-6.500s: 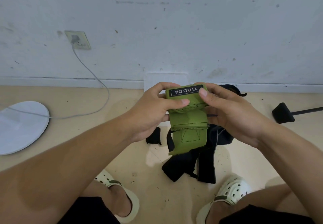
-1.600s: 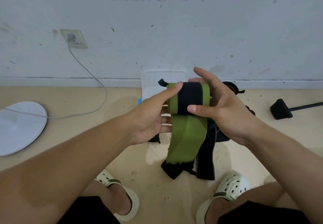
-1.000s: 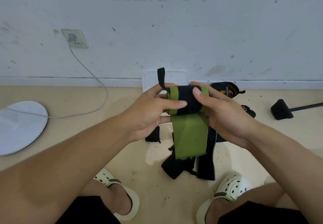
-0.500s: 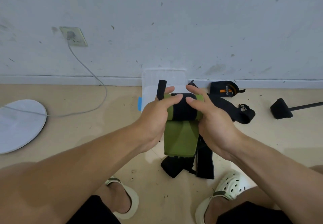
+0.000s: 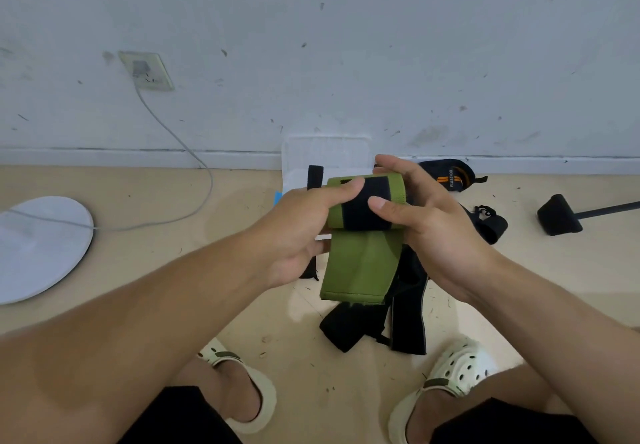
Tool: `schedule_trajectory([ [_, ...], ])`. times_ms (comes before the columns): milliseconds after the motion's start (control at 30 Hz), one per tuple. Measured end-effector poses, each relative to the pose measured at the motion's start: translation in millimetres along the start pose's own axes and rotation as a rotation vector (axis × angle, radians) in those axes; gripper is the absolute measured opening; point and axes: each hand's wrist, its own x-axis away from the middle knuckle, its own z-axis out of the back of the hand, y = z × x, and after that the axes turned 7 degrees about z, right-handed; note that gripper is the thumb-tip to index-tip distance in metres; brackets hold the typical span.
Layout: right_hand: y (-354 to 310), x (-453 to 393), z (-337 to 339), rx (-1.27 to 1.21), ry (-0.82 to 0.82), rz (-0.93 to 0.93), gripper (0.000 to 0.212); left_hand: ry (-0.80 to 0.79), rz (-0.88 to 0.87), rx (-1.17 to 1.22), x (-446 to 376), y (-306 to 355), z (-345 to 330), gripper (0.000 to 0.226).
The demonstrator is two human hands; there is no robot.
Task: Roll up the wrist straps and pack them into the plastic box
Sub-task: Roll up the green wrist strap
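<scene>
Beige floor [image 5: 138, 270] | both hands grip green strap [image 5: 360, 263] roll | plastic box [image 5: 325, 156] mostly hidden behind

Head view, 1 wide-angle camera worn on the person's head, facing forward and steeply down. Both forearms enter from the bottom edge and converge at frame centre, where the left hand [image 5: 304, 232] and right hand [image 5: 433, 232] sit close to the lens. The floor [image 5: 138, 287] fills the lower half; the wall [image 5: 346, 45] fills the upper half, its baseboard line bowed by lens distortion. The person's shoes [image 5: 460, 371] lie near the bottom edge. No 2nd view is supplied.
</scene>
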Motion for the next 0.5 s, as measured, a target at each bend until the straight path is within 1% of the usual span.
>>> schedule_trajectory([
  [100,-0.8,0.4,-0.1,-0.047,0.011,-0.03,0.064,0.001,-0.044,-0.015,-0.9,0.0,2.2,0.026],
  [167,-2.8,-0.5,0.1,-0.072,0.032,-0.075,0.065,0.022,-0.106,-0.039,-1.9,-1.6,2.5,0.035],
  [200,-4.0,-1.1,0.4,-0.075,0.029,-0.098,0.063,0.041,-0.128,-0.032,-2.2,-1.9,2.6,0.042],
  [267,-5.4,-1.7,0.6,-0.084,-0.009,-0.135,0.052,0.081,-0.169,-0.005,-2.4,-1.7,3.7,0.055],
  [333,-5.8,-1.1,1.1,-0.107,-0.032,-0.173,0.042,0.112,-0.209,0.001,-2.5,0.4,5.5,0.062],
  [400,-6.2,-0.8,2.6,-0.117,-0.026,-0.191,0.04,0.111,-0.216,-0.006,-2.2,2.1,6.1,0.061],
  [500,-5.3,-1.5,3.2,-0.161,-0.012,-0.171,0.042,0.096,-0.171,0.014,-2.8,2.8,6.1,0.057],
])
